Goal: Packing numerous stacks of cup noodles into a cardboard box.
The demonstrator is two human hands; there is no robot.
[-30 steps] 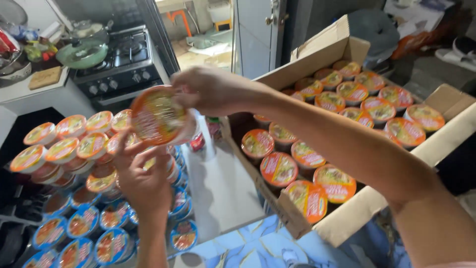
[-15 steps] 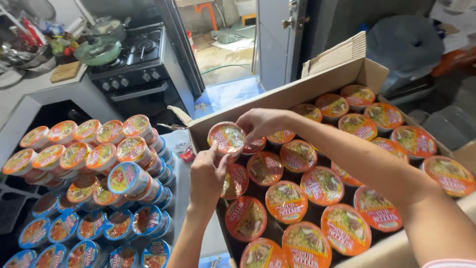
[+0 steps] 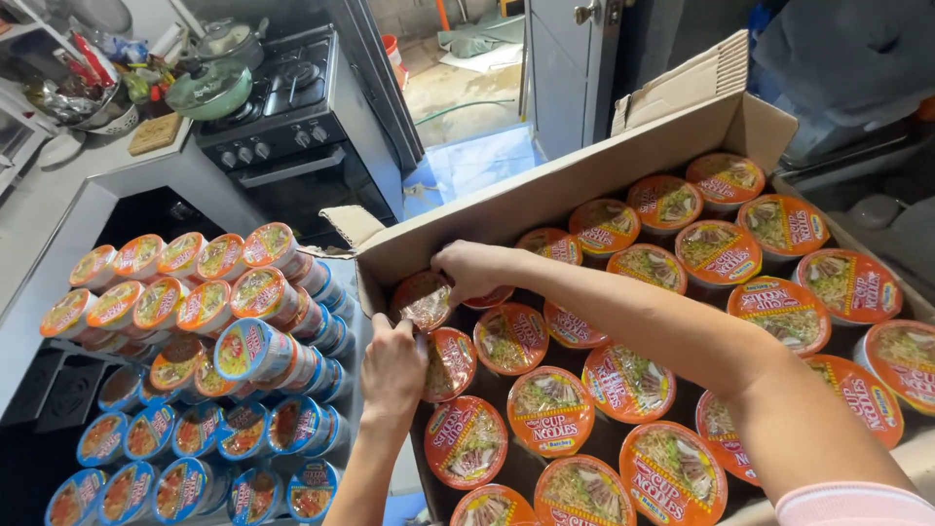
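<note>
Now both hands' grip closed on noodle cup [image 3: 423, 302] in cardboard box [image 3: 545, 200].

Noodle cups [image 3: 550, 409] fill the cardboard box [image 3: 584, 180] on the right; stacked cups [image 3: 209, 321] lie left of it, with a stove [image 3: 282, 107] behind them

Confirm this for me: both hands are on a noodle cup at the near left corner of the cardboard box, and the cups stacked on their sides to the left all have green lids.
Not quite. The head view shows the left hand and right hand on a noodle cup in that corner of the cardboard box, but the stacked cups have orange and yellow lids, not green.
</note>
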